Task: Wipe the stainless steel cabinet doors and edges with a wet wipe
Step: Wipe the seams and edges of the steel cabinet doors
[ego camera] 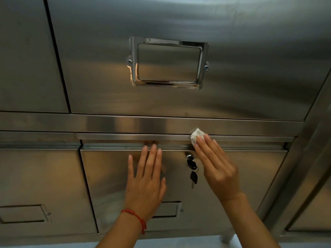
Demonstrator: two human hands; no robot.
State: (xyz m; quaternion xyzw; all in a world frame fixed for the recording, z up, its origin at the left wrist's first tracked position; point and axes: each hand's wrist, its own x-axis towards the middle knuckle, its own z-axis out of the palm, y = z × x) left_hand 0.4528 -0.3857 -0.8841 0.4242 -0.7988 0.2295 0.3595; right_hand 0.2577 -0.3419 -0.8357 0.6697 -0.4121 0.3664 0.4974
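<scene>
A small white wet wipe [196, 136] lies bunched against the top edge [125, 136] of the lower stainless steel cabinet door [241, 176]. My right hand [217, 167] presses it there with straight fingers. My left hand [146, 183] lies flat on the same door, fingers spread and pointing up, a red string bracelet on its wrist. A horizontal steel rail [107, 122] runs just above the wipe, and the large upper door [179, 104] rises over it.
A bunch of black keys [192, 169] hangs from the lock between my hands. A chrome label frame [168, 62] sits on the upper door. Recessed handles [23, 213] mark the lower doors. Another door [35, 185] is at left, a steel post [304, 158] at right.
</scene>
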